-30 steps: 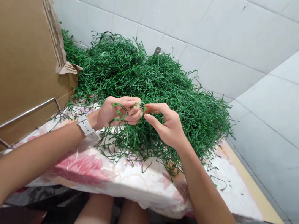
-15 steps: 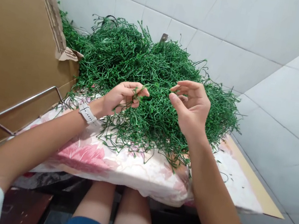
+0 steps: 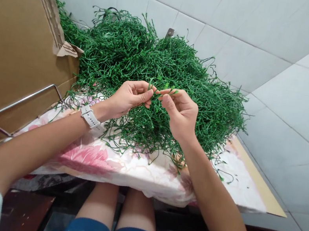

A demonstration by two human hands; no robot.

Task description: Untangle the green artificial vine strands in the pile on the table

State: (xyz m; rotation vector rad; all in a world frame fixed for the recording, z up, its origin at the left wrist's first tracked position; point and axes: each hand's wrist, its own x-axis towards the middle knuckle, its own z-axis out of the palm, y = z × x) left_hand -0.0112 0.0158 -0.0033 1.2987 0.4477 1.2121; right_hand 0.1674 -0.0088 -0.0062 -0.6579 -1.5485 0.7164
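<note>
Over the front of a big heap of thin green stems (image 3: 117, 53), my two hands meet with their fingertips almost touching. My left hand (image 3: 132, 97), with a white watch (image 3: 90, 116) on its wrist, pinches a green stem (image 3: 150, 85) between thumb and forefinger. My right hand (image 3: 180, 114) is closed in a pinch too, and a green stem tip (image 3: 173, 91) shows at its fingers. Whether both hands hold the same stem I cannot tell. The stems look like artificial plant pieces with small budded ends.
The heap lies on a table with a pink-flowered white cloth (image 3: 132, 173). A large cardboard box (image 3: 19, 52) stands at the left, a bent metal handle (image 3: 21, 104) in front of it. White tiled wall (image 3: 249, 20) rises behind and right. Cardboard (image 3: 262, 182) sticks out under the cloth.
My right hand has moved left to meet my left hand, and its fingers have closed from an open curl to a pinch. The left hand has turned slightly and stays pinched.
</note>
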